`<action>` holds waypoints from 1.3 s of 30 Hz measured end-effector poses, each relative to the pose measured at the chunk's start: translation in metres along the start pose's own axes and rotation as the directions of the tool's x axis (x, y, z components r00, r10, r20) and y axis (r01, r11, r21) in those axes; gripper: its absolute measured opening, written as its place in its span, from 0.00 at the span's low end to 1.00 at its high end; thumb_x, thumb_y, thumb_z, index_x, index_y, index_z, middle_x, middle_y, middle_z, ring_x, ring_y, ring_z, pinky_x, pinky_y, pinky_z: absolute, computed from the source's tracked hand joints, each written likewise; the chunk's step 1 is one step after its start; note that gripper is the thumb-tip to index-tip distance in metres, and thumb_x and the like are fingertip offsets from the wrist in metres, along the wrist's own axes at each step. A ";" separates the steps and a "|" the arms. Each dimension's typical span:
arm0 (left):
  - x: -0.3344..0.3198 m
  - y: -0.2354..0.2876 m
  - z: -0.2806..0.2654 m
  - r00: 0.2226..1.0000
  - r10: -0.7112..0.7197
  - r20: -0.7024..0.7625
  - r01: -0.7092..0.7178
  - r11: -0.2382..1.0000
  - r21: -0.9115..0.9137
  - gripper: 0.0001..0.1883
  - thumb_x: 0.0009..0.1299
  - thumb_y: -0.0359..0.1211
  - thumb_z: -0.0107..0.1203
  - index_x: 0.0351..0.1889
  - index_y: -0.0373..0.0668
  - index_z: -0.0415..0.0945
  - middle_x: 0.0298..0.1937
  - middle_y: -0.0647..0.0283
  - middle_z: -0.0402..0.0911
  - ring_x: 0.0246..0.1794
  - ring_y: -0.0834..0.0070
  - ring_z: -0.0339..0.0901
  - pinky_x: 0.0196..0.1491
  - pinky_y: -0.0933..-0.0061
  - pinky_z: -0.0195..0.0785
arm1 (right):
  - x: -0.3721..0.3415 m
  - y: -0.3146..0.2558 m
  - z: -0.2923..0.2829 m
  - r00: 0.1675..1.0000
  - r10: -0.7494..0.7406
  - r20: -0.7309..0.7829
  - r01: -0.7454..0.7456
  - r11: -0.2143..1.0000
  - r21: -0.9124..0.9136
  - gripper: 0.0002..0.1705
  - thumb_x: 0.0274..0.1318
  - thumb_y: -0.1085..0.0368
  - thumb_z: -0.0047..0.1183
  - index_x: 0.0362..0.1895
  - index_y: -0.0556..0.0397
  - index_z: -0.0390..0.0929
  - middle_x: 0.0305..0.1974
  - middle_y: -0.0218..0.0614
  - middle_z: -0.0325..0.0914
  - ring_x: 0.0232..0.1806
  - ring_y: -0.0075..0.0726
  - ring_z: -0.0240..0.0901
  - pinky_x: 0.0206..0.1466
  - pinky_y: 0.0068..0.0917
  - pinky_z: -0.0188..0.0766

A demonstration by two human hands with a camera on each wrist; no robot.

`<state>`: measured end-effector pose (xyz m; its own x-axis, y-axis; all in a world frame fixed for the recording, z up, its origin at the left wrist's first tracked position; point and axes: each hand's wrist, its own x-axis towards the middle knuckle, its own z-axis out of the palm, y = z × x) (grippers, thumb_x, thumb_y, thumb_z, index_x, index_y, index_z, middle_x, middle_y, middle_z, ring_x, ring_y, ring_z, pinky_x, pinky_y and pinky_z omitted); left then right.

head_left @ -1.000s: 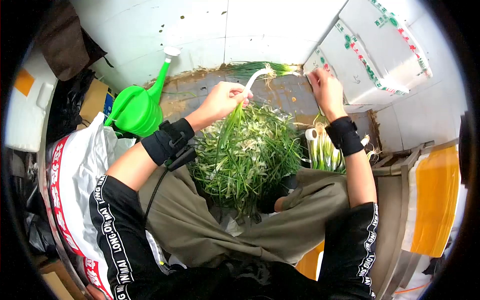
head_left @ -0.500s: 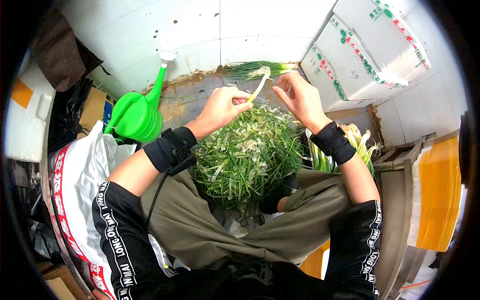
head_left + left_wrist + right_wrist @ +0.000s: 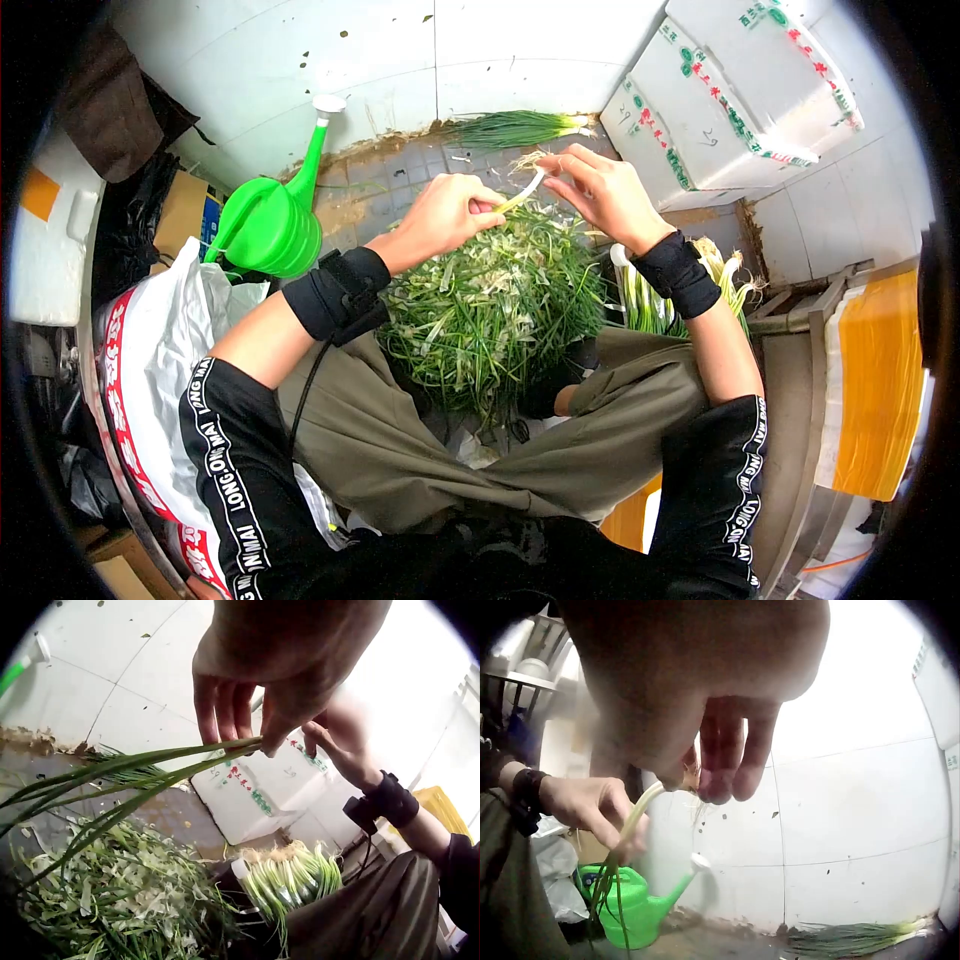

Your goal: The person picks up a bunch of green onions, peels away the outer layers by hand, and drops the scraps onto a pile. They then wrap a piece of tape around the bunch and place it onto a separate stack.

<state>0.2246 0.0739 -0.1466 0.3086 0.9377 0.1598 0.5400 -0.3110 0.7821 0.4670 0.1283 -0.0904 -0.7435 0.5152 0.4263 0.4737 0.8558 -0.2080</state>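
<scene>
A spring onion (image 3: 528,192) with a white stem and stringy roots is held above a heap of loose green leaves and peelings (image 3: 490,310). My left hand (image 3: 440,215) pinches it partway along the stalk; its long green leaves (image 3: 142,763) trail off in the left wrist view. At the root end, the fingertips of my right hand (image 3: 608,198) pinch the onion, and roots poke out beside them in the right wrist view. Bundled spring onions (image 3: 292,874) stand by the right knee, roots up. Another bunch (image 3: 520,128) lies on the floor by the wall.
A green watering can (image 3: 270,225) stands at the left, beside a white plastic sack (image 3: 165,370) with red print. White foam boxes (image 3: 690,120) are stacked at the back right. A metal frame (image 3: 805,315) and a yellow-taped box (image 3: 875,380) are at the right.
My right hand has come left from near the foam boxes to the onion's root end and taken hold there. The onion has tilted to the right in my left hand.
</scene>
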 end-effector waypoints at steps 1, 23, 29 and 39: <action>0.000 -0.001 0.000 1.000 0.002 0.004 -0.002 1.000 0.007 0.14 0.60 0.34 0.66 0.44 0.44 0.86 0.26 0.55 0.81 0.24 0.68 0.76 0.31 0.67 0.68 | -0.001 0.001 0.001 1.000 0.001 0.001 -0.001 1.000 0.000 0.09 0.59 0.61 0.59 0.42 0.49 0.80 0.35 0.35 0.77 0.32 0.45 0.79 0.33 0.36 0.76; 0.016 -0.003 0.001 0.993 -0.089 0.074 0.109 0.931 -0.349 0.11 0.67 0.33 0.62 0.45 0.42 0.87 0.30 0.64 0.87 0.30 0.85 0.78 0.36 0.79 0.70 | 0.007 0.014 0.027 0.962 0.213 -0.169 -0.243 0.953 -0.182 0.05 0.63 0.65 0.51 0.39 0.51 0.72 0.36 0.39 0.72 0.30 0.52 0.77 0.30 0.43 0.75; 0.011 -0.014 -0.002 0.976 -0.146 0.161 0.190 0.935 -0.301 0.11 0.68 0.32 0.62 0.45 0.40 0.86 0.32 0.65 0.87 0.34 0.84 0.80 0.40 0.80 0.71 | -0.001 0.064 0.007 0.893 0.323 -0.315 -0.413 0.865 -0.285 0.05 0.62 0.64 0.52 0.39 0.50 0.74 0.41 0.41 0.75 0.32 0.56 0.77 0.36 0.46 0.75; 0.008 0.006 -0.029 0.966 -0.222 0.136 0.259 0.772 -0.581 0.18 0.75 0.37 0.56 0.59 0.39 0.74 0.48 0.61 0.84 0.49 0.77 0.81 0.53 0.75 0.72 | -0.052 0.059 0.056 0.800 0.306 0.517 -0.320 0.945 -0.066 0.26 0.53 0.56 0.64 0.54 0.53 0.74 0.44 0.48 0.77 0.47 0.54 0.78 0.51 0.43 0.75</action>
<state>0.2070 0.0837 -0.1234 0.2848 0.9533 -0.1008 0.0421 0.0927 0.9948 0.5079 0.1545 -0.1740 -0.6933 0.6984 -0.1776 0.7164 0.6412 -0.2751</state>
